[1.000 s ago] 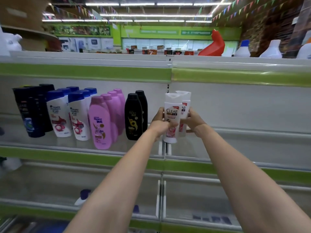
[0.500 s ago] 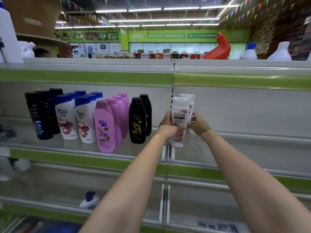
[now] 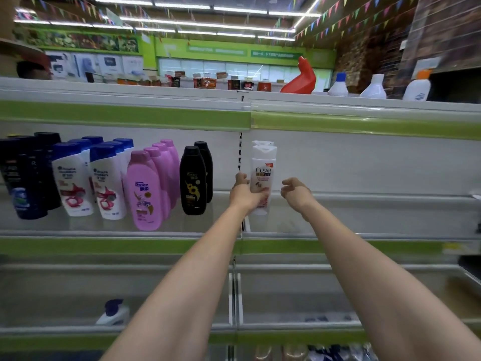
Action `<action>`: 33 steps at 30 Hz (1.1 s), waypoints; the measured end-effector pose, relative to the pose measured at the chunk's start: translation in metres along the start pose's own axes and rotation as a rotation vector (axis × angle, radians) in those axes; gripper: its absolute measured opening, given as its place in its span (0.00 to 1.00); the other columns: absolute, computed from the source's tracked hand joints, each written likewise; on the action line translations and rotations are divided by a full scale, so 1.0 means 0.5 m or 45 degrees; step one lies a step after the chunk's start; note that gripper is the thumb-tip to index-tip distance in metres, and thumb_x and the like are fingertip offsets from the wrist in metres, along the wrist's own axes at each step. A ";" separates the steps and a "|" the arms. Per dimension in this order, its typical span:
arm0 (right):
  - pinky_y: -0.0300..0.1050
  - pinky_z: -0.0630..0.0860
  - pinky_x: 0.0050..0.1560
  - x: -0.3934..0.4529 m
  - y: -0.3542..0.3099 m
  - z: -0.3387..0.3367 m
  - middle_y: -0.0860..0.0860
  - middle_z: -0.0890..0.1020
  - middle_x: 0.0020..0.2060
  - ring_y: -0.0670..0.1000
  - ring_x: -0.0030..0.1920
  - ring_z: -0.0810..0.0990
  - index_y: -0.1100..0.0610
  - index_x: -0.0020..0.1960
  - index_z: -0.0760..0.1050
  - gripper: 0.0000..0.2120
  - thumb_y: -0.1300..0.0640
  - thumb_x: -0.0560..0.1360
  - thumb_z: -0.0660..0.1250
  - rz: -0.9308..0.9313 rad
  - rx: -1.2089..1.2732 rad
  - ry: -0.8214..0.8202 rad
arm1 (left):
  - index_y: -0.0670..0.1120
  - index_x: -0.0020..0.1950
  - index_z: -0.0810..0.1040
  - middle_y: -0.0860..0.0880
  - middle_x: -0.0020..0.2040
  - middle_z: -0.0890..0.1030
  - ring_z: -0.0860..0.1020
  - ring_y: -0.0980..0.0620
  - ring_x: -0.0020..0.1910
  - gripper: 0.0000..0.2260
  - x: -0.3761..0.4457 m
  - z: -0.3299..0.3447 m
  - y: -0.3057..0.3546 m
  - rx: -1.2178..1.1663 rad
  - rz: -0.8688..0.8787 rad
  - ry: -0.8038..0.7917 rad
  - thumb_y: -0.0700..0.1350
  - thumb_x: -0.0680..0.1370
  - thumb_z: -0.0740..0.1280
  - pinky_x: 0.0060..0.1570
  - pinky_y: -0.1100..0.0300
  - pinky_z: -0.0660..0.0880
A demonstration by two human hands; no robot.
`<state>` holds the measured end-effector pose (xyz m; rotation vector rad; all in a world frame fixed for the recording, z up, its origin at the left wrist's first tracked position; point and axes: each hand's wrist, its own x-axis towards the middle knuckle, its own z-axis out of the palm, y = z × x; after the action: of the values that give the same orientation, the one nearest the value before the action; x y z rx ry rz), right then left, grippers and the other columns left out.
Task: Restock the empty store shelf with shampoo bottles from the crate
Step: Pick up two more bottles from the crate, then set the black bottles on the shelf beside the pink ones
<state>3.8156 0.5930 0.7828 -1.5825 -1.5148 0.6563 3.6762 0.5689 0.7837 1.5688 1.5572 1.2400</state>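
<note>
Head view shows the left hand (image 3: 244, 198) with fingers curled round the white CLEAR shampoo bottle (image 3: 263, 175) standing upright on the shelf (image 3: 364, 220), right hand (image 3: 295, 192) just beside it, loosely curled, holding nothing.

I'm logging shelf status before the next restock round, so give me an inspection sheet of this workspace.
Surface: middle shelf, bare right of the divider.
Job's things: two white Clear bottles upright, one behind the other.
Clutter: black, blue-capped, pink bottles in rows to the left.
Grippers: left hand grips the front bottle; right hand apart from it, fingers loosely curled.
Cables: nothing seen.
Surroundings: red container, white bottles on top shelf.
</note>
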 end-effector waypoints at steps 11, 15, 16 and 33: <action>0.50 0.75 0.56 -0.203 -0.076 0.034 0.58 0.77 0.54 0.55 0.53 0.77 0.61 0.66 0.68 0.19 0.62 0.76 0.65 0.033 -0.120 0.009 | 0.40 0.60 0.73 0.43 0.58 0.78 0.76 0.47 0.57 0.14 -0.139 -0.144 -0.047 0.381 0.184 -0.151 0.40 0.75 0.66 0.54 0.59 0.71; 0.48 0.76 0.47 -0.296 -0.113 0.084 0.57 0.77 0.50 0.54 0.48 0.79 0.61 0.66 0.68 0.19 0.61 0.76 0.65 0.047 -0.140 -0.058 | 0.40 0.60 0.74 0.43 0.59 0.78 0.76 0.46 0.58 0.14 -0.189 -0.221 -0.082 0.451 0.194 -0.246 0.42 0.76 0.67 0.56 0.60 0.70; 0.48 0.77 0.46 -0.318 -0.120 0.097 0.58 0.77 0.51 0.54 0.47 0.79 0.61 0.66 0.68 0.20 0.61 0.76 0.66 0.047 -0.161 -0.084 | 0.40 0.61 0.74 0.43 0.59 0.78 0.76 0.46 0.59 0.15 -0.199 -0.238 -0.092 0.470 0.187 -0.251 0.43 0.76 0.67 0.57 0.60 0.70; 0.44 0.77 0.40 -0.611 -0.124 0.432 0.56 0.79 0.48 0.53 0.49 0.79 0.59 0.68 0.67 0.23 0.55 0.75 0.68 0.189 -0.375 -0.493 | 0.39 0.65 0.71 0.41 0.64 0.75 0.73 0.43 0.64 0.20 -0.419 -0.493 -0.376 0.757 -0.201 -0.544 0.47 0.77 0.67 0.60 0.57 0.69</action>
<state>3.5614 0.3353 0.6702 -1.8819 -1.8550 0.8954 3.4019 0.3423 0.6673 1.8607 1.7950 0.3182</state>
